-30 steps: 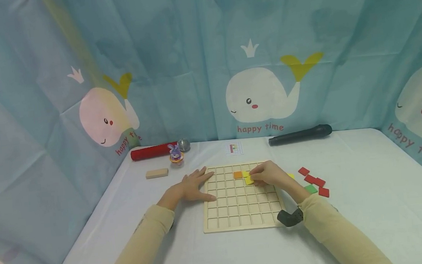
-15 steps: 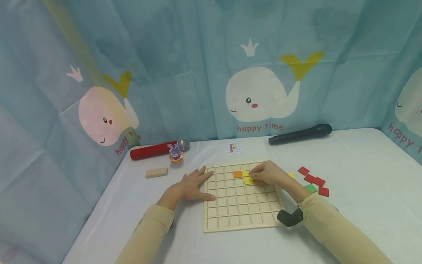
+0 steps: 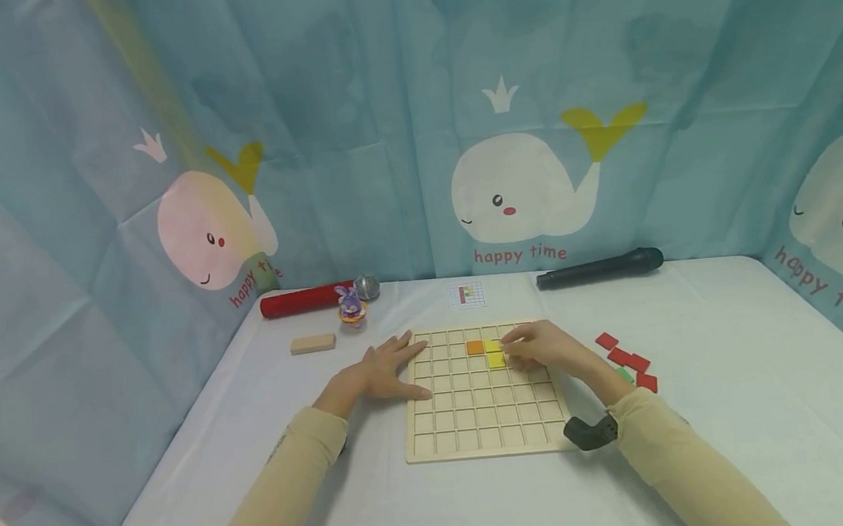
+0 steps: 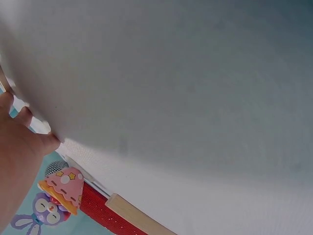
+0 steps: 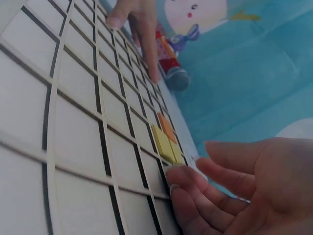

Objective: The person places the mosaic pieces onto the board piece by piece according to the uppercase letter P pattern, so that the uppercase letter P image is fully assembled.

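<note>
A wooden grid board (image 3: 465, 418) lies on the table. My left hand (image 3: 386, 372) rests with spread fingers on its left edge. An orange tile (image 3: 476, 348) sits in a cell near the board's far side. Beside it is one yellow tile (image 3: 492, 346), and a second yellow tile (image 3: 496, 360) lies flat in the cell nearer me. Just right of these hovers my right hand (image 3: 545, 346). In the right wrist view its fingers (image 5: 188, 186) are loosely bent near the yellow tiles, and I see nothing held between them.
Several red tiles (image 3: 620, 356) and a partly hidden green tile (image 3: 625, 375) lie right of the board. Behind it are a small grid card (image 3: 467, 296), a black microphone (image 3: 603, 268), a red microphone (image 3: 308, 300), a purple rabbit toy (image 3: 351, 307) and a wooden block (image 3: 313, 344).
The nearer yellow tile, earlier tilted in my right fingertips, has settled into its cell and been let go. My right hand has shifted slightly right. The left hand has stayed still.
</note>
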`<state>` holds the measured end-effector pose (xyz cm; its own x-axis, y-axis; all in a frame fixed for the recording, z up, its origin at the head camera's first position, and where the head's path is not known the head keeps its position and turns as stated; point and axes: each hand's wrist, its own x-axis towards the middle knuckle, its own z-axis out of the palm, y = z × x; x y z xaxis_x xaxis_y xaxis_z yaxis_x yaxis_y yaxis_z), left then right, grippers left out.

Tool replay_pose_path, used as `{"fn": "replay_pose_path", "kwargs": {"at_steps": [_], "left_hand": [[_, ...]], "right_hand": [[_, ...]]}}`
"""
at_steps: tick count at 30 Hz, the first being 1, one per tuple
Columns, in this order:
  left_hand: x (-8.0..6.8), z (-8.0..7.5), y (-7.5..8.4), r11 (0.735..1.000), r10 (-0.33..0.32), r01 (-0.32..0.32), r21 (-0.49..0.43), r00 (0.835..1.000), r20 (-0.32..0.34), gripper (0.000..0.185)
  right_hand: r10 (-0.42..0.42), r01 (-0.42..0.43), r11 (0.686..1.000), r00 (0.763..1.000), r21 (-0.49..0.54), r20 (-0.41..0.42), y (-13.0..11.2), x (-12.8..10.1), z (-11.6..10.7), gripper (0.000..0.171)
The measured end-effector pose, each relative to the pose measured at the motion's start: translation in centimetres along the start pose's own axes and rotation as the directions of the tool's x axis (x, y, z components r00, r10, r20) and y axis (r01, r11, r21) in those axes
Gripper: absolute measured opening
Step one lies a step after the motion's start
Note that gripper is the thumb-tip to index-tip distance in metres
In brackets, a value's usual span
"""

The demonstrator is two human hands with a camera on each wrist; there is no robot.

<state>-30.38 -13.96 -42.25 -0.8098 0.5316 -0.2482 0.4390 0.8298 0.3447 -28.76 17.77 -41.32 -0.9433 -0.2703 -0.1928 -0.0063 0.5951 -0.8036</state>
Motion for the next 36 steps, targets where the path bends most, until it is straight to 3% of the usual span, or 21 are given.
{"fn": "replay_pose_path", "kwargs": {"at_steps": [5,13,23,31,36], "left_hand": [[0.0,-0.1,0.2,1.0,-0.012,0.012,-0.016,1.0,0.006,0.095],[-0.1,-0.1,0.3,1.0,-0.014,0.014,-0.016,1.0,0.013,0.094],[-0.1,-0.1,0.3,1.0,-0.024,0.024,-0.009,1.0,0.011,0.094],[-0.2,-0.2,0.5,0.999,-0.044,0.045,-0.026,0.999,0.013,0.095],[-0.2,-0.2,0.5,0.999,-0.046,0.047,-0.028,0.999,0.019,0.095]], "right_hand": [[-0.001,0.001,1.0,1.0,0.016,-0.005,1.1,-0.2,-0.8,0.036],[0.064,-0.063,0.997,0.997,0.045,-0.035,1.9,-0.8,-2.0,0.039],[0.026,-0.022,0.994,0.999,0.105,-0.032,2.8,-1.9,-3.8,0.047],[-0.007,0.017,0.99,0.997,0.14,-0.077,4.0,-2.8,-5.7,0.046],[0.021,-0.009,0.992,0.995,0.126,-0.095,4.6,-3.1,-6.6,0.053]]}}
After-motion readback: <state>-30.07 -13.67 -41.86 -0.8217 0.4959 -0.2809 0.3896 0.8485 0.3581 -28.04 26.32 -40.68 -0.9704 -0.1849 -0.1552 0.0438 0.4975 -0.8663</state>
